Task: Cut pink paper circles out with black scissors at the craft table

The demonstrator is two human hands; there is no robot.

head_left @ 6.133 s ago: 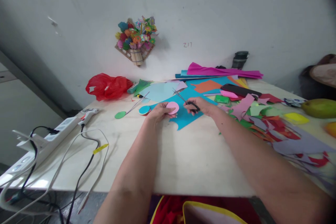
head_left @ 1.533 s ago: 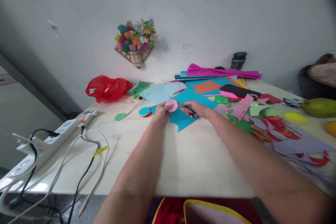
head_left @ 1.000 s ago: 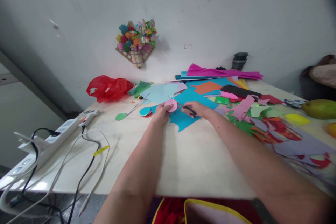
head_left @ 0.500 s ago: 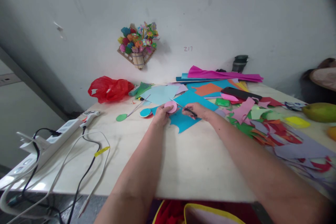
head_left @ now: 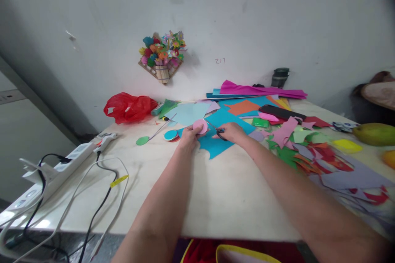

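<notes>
Between thumb and fingers, my left hand (head_left: 189,136) pinches a pink paper circle (head_left: 200,125). My right hand (head_left: 233,132) is closed around the dark handles of a pair of scissors (head_left: 220,132), whose thin blades point left at the edge of the circle. Beneath both hands lies a blue paper sheet (head_left: 216,148) with curved bites cut from its edge. Just left of my left hand, a small stack of paper circles (head_left: 170,134) has a blue one on top. Further left, a green paper circle (head_left: 142,140) touches the end of a thin stick (head_left: 162,127).
Coloured paper scraps (head_left: 308,152) spread over the table's right side, near a black phone (head_left: 280,111) and a green mango (head_left: 373,134). A red plastic bag (head_left: 129,107) sits at the back left. A power strip (head_left: 58,176) with cables lies along the left edge.
The scissors have shifted slightly, their blades now a little apart from the circle's right side. My left hand still holds the pink circle in nearly the same place. The view has tilted slightly.
</notes>
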